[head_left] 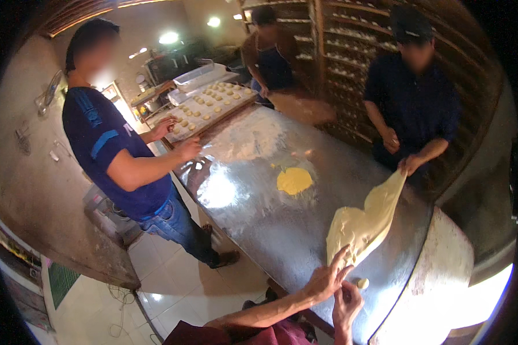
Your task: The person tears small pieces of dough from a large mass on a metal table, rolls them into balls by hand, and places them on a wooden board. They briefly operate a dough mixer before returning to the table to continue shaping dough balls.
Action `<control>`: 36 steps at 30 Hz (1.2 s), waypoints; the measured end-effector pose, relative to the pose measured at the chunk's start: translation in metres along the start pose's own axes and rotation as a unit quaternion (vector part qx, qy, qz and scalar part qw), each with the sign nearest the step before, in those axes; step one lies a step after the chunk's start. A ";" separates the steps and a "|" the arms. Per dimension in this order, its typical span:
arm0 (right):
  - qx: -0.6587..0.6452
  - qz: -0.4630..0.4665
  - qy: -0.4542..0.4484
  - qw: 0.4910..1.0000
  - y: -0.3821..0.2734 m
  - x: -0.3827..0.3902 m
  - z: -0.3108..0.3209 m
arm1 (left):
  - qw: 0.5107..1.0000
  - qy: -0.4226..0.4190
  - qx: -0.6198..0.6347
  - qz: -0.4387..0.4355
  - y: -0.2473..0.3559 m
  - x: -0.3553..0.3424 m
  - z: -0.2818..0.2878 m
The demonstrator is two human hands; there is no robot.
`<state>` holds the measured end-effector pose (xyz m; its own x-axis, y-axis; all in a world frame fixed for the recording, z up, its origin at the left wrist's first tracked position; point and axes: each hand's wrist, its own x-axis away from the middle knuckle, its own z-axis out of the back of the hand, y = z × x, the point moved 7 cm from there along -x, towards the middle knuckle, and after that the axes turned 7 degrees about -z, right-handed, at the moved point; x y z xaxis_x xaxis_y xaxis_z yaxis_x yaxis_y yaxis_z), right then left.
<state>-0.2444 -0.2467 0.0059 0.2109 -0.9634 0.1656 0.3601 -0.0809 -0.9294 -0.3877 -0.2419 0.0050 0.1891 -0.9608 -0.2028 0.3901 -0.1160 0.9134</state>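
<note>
A pale sheet of dough (365, 221) stretches over the right part of the metal table. Its far end is lifted in a co-worker's hand (410, 164). At its near edge is my left hand (326, 282), fingers stretched out and apart, touching or almost touching the dough. Just beside it, my right hand (347, 303) is closed with curled fingers; whatever is between them is hidden. A small dough ball (362, 283) rests on the table to the right of my hands. Farther off, a flat yellow round (294, 181) lies on the tabletop.
The metal table (259, 224) runs away from me, with a floury patch (247, 138) toward its far end. A tray of dough pieces (210, 106) stands there. One person (121, 149) is at the left side, two others are at the far right, before wooden racks (351, 63).
</note>
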 end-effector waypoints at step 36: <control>0.342 0.087 0.150 0.924 0.011 -0.071 0.003 | 0.889 -0.259 -0.340 -0.167 -0.077 -0.025 0.057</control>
<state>-0.2528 -0.1785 -0.0151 0.0959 -0.9824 -0.1604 0.8557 0.1637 -0.4910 -0.4735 -0.2237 -0.0402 -0.4112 -0.9087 -0.0721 0.8338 -0.4069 0.3731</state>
